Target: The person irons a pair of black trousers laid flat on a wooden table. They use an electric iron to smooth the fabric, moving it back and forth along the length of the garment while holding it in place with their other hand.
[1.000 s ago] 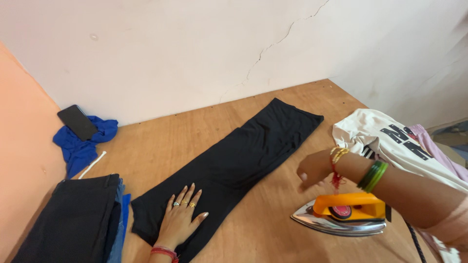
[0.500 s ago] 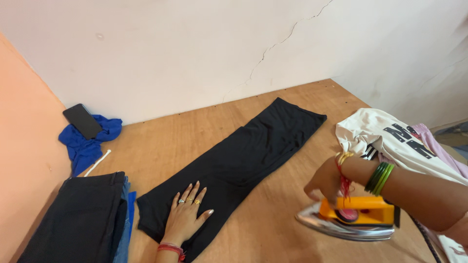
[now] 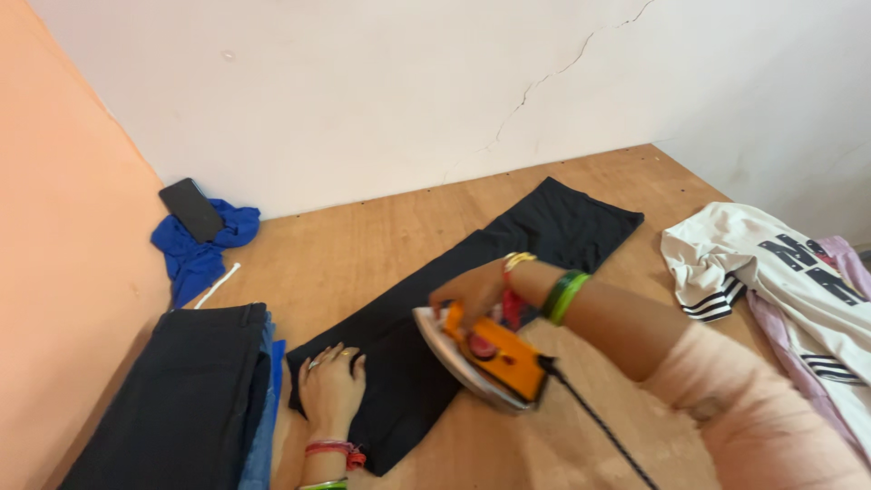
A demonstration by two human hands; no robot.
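1. The iron point(image 3: 485, 354) is in my right hand point(image 3: 467, 292). My fingers are wrapped round its orange handle. It sits over the black pants point(image 3: 472, 272), near the end close to me.
2. I think the iron is heavy and hard, and its shiny bottom is likely hot. The handle is the safe place to hold.
3. The pants look soft and thin. My left hand point(image 3: 331, 386) lies on them, fingers curled, pressing the edge flat.
4. No boxes or bowls here. A stack of folded clothes point(image 3: 195, 399) sits beside my left hand on the wooden table point(image 3: 363, 236).
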